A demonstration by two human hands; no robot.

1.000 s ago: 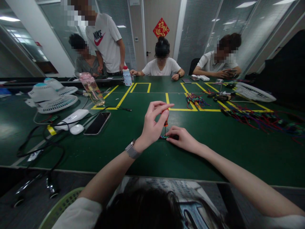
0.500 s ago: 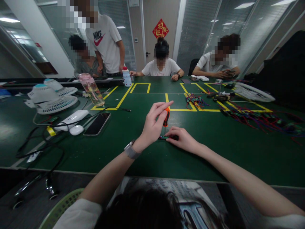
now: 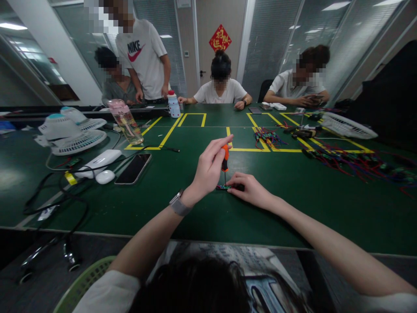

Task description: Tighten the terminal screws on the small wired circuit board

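An orange and black screwdriver [image 3: 225, 160] stands upright, its shaft pointing down at a small circuit board [image 3: 223, 187] on the green table [image 3: 169, 217]. My left hand [image 3: 210, 165] grips the screwdriver's handle near its top, the index finger stretched past it; the palm hides part of the handle. With fingers pinched, my right hand [image 3: 249, 189] holds the board's right side against the table. The fingers cover that end of the board, and the exact spot where the tip meets it is too small to make out.
To the left lie a phone [image 3: 133, 168], a white mouse [image 3: 104, 176], black cables, white fans [image 3: 73, 137] and a pink bottle [image 3: 125, 121]. Wired boards [image 3: 269, 137] and a heap of wires [image 3: 352, 163] lie right. Several people are across the table.
My left hand's fingertips and the top of the screwdriver have shifted slightly left. My right hand stays on the board.
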